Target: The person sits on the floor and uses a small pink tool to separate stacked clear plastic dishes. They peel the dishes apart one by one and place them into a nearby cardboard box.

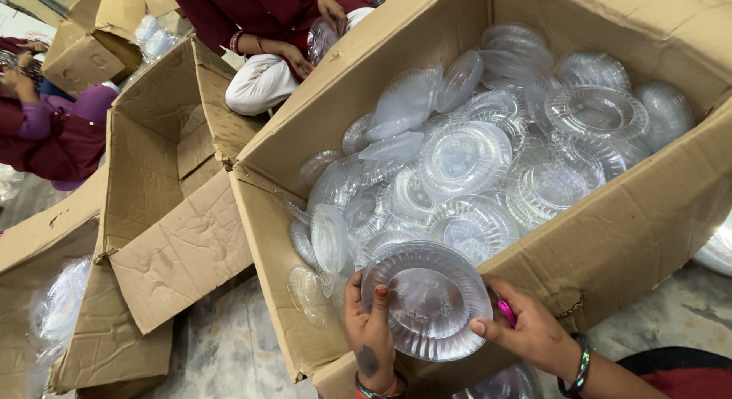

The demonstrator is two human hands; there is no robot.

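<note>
Brown corrugated cardboard fills most of the room: a big open cardboard box (610, 239) sits near, tilted toward the camera-wearer, heaped with loose clear plastic lids (465, 159) lying every which way, ribbed and round. To its left stands an emptier carton (164, 208) with its flaps thrown open, and another box (91, 44) sits far off at the left corner. Behind the big box a co-worker in a maroon top and white trousers (259, 83) sits on the floor, hands busy with a clear piece; a second person's maroon and purple sleeve (57, 132) shows at the far left.

At the near rim of the big box, a small stack of clear ribbed plastic plates (428, 300) is held up on edge between both hands. The left hand (370, 330) grips its left edge, thumb laid across the face; the right hand (526, 334) clamps the right edge, with something pink tucked under its fingers. Bangles (581, 368) ring the right wrist.
</note>
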